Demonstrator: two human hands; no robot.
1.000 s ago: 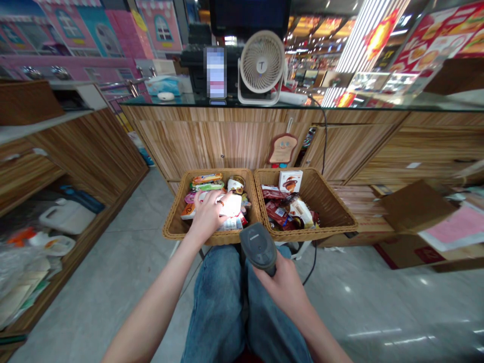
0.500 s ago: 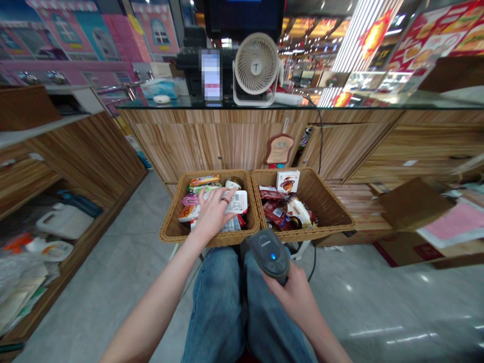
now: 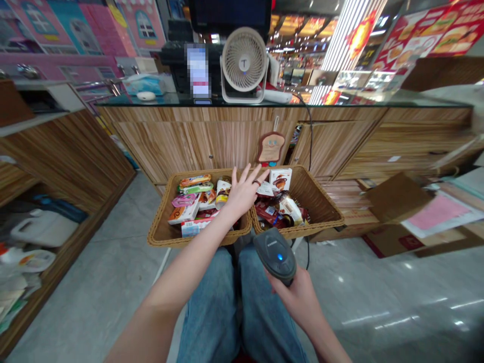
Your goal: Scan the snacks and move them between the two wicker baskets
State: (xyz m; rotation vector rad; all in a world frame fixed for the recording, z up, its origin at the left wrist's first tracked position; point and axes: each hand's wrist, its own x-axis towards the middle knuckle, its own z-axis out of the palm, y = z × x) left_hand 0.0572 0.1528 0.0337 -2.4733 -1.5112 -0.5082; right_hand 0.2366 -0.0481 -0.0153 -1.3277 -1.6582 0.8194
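My left hand point(image 3: 245, 194) reaches over the adjoining rims of two wicker baskets, palm down with fingers spread. A white printed pack point(image 3: 266, 189) lies by its fingertips in the right basket point(image 3: 321, 204); the thumb is hidden. My right hand point(image 3: 297, 292) grips a dark barcode scanner point(image 3: 275, 254) with a lit blue light, its head in front of the right basket. Various packaged snacks fill the left basket point(image 3: 161, 224), among them an orange-and-white box point(image 3: 184, 214) and a small yellow-and-white container point(image 3: 223, 194). The right basket also holds a white box point(image 3: 280, 179) and dark red packets point(image 3: 266, 214).
Behind the baskets stands a wooden counter point(image 3: 162, 146) with a white fan point(image 3: 244, 63), a phone point(image 3: 198, 73) and a monitor point(image 3: 230, 15) on it. Open cardboard boxes point(image 3: 393, 201) are at right. Shelves with a white jug point(image 3: 45, 227) stand at left.
My left hand has moved right from the left basket, where it held a white barcoded box, to the right basket's edge. Its fingers have spread. The scanner stays in my right hand.
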